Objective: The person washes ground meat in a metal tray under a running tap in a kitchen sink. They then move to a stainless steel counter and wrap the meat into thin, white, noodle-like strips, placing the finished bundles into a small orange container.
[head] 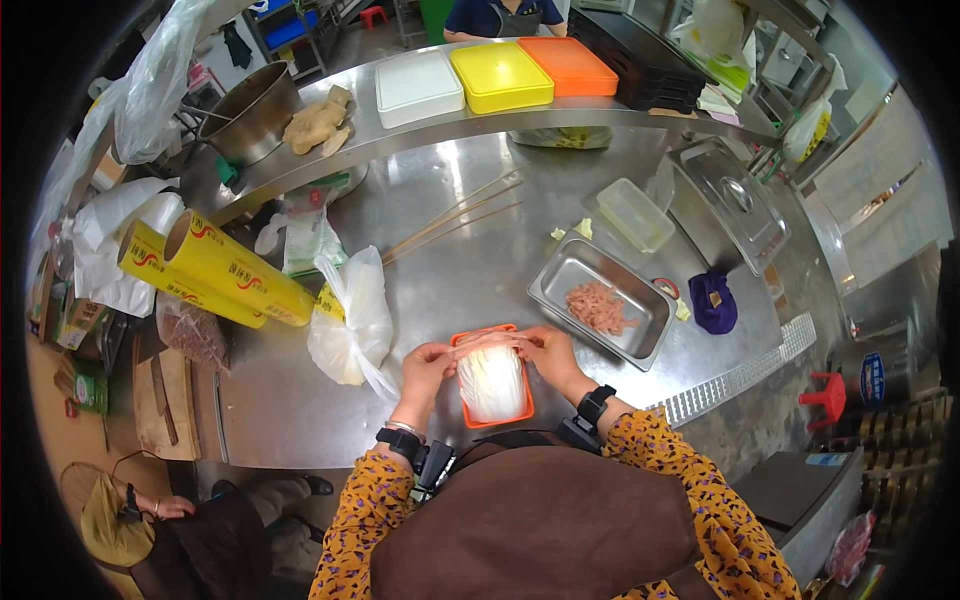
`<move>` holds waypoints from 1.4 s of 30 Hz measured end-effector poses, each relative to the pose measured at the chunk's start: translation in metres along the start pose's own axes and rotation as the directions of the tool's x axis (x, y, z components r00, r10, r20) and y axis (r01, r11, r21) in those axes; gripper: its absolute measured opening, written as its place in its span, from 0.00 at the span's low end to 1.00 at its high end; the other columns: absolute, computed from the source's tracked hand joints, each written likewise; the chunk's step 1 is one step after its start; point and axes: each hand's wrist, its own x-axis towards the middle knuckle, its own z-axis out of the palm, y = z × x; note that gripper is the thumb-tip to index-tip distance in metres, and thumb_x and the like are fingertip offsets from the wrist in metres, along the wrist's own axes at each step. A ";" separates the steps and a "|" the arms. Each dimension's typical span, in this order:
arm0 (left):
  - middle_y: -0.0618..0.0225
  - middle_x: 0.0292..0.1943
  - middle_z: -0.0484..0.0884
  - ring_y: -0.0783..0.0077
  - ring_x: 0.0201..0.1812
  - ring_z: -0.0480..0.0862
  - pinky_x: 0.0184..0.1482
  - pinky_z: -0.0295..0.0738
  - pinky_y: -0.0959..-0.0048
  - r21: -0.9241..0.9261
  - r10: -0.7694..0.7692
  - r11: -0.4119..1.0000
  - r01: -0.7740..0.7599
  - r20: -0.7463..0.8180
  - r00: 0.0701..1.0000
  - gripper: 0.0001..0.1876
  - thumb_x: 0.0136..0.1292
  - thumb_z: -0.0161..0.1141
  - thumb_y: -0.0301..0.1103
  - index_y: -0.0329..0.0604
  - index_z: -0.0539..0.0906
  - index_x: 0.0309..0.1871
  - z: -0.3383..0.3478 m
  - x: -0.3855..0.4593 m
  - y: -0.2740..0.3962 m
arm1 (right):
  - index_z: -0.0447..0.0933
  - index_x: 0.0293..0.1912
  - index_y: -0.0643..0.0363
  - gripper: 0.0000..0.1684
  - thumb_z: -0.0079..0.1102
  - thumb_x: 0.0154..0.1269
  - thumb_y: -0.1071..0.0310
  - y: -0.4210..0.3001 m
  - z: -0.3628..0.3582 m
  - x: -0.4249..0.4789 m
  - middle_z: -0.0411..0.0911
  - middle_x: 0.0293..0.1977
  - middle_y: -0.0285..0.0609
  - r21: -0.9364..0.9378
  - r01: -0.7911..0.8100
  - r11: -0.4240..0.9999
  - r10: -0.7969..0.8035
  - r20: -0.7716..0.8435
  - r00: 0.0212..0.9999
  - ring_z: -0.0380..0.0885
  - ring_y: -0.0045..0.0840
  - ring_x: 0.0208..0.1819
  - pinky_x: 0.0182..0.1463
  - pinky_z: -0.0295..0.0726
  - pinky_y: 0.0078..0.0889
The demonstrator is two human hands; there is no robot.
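My left hand (424,373) and my right hand (553,357) pinch opposite ends of a thin strip of pink meat (484,341). It is stretched across the far end of a pale Chinese cabbage piece (493,388). That cabbage sits in an orange plastic tray (499,424) in front of me, its rim showing around it. Right of my right hand, a steel food pan (646,341) contains a heap of shredded pink meat (600,306). Left of my left hand stands a knotted white plastic bag (351,319); what it contains cannot be seen.
Yellow cling-film rolls (240,270) and a bag of brownish granules (191,330) lie left. Bamboo sticks (457,214), a clear plastic container (636,214) and a purple cloth (712,302) lie beyond. A raised shelf (525,120) crosses behind. Co-workers (169,510) are at left and at the back.
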 end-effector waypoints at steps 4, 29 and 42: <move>0.67 0.31 0.82 0.79 0.28 0.79 0.32 0.77 0.82 0.000 -0.038 0.999 0.038 -0.023 0.999 0.06 0.62 0.62 0.26 0.34 0.80 0.41 0.001 0.001 -0.003 | 0.76 0.46 0.67 0.10 0.55 0.64 0.79 0.005 0.001 0.002 0.80 0.34 0.39 0.145 -0.078 0.986 0.075 0.027 0.997 0.79 0.17 0.34 0.38 0.78 0.18; 0.65 0.33 0.84 0.74 0.33 0.83 0.37 0.78 0.76 0.406 0.316 0.863 -0.302 0.035 0.948 0.07 0.59 0.59 0.21 0.33 0.82 0.41 -0.004 0.003 -0.004 | 0.81 0.39 0.55 0.09 0.57 0.59 0.66 -0.037 -0.009 -0.006 0.80 0.30 0.43 -0.627 0.385 0.677 -0.426 0.093 0.900 0.79 0.41 0.37 0.41 0.78 0.39; 0.55 0.42 0.83 0.49 0.47 0.81 0.51 0.75 0.59 0.785 0.561 0.213 -0.582 0.389 0.730 0.10 0.55 0.61 0.23 0.38 0.81 0.42 0.022 -0.037 0.043 | 0.79 0.37 0.55 0.09 0.61 0.54 0.67 -0.074 -0.044 -0.010 0.78 0.34 0.41 -0.593 0.608 0.528 -0.668 0.152 0.728 0.78 0.40 0.34 0.39 0.78 0.42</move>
